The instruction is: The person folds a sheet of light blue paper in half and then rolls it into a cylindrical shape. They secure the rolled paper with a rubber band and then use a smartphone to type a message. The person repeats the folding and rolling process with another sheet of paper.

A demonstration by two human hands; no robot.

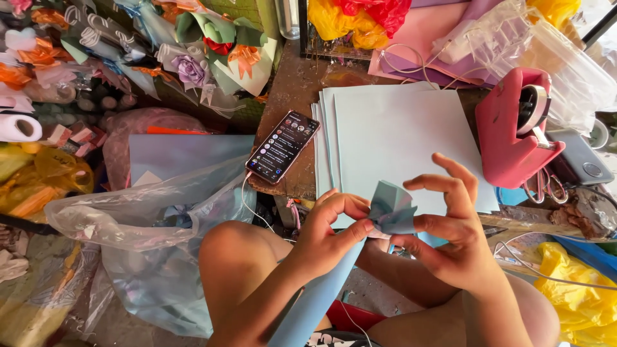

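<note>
— Hands first. What's nearest the camera?

— Left hand [331, 225] and right hand [450, 225], both raised over bare knees. Between them a light blue paper cone [321, 292], long and narrowing toward the lap, with a crumpled, folded top [392, 209].

— Fingers?

— Left fingers [350, 231] closed round the cone just below the folded top, thumb pressing the side. Right thumb and forefinger pinched on the fold from the other side; remaining right fingers [453, 170] spread apart, lifted free.

— Beyond the hands?

— Stack of pale blue sheets [392, 135] lying flat on a worn brown surface [292, 87], fanned slightly at the left edge. Phone [283, 146] just beside the stack, screen lit, tilted, white cable hanging from its lower end. Red tape dispenser [514, 132] to the right of the sheets, scissors [543, 186] near its base.

— To the left?

— Clear plastic bag [148, 218] holding blue material, slumped beside the knee.

— Farthest?

— Wrapped paper flowers [212, 54] with ribbons at top left; pink and purple sheets [424, 38] at top right; yellow plastic [581, 302] low at right edge.
</note>
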